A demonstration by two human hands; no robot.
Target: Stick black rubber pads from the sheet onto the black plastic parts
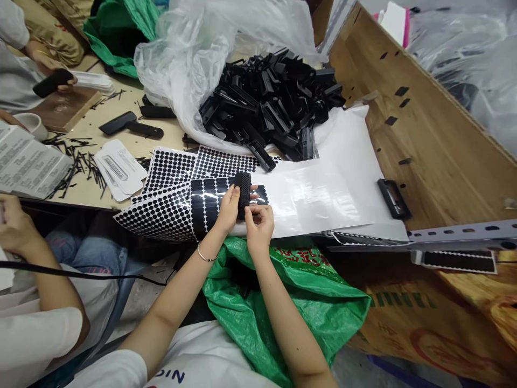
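My left hand (pixel 229 209) is closed around a black textured plastic piece (pixel 243 188), held upright above the sticker sheets. Just right of its lower end, my right hand (pixel 259 229) is closed in a pinch; whatever lies between thumb and fingertip is too small to make out. Under my hands is a sheet of black strip stickers (pixel 204 207), partly peeled to bare white backing on the right. Sheets of round black dot stickers (pixel 169 167) spread out to the left. An open green woven bag (pixel 291 302) lies below my forearms.
A big pile of black plastic parts (pixel 278 102) spills from a clear plastic bag (pixel 181 70). One black part (pixel 393 198) lies by the wooden side board (pixel 424 108). White cards (pixel 120 170) and a black scraper-like tool (pixel 131 125) are leftward. Co-workers' hands (pixel 16 223) are at left.
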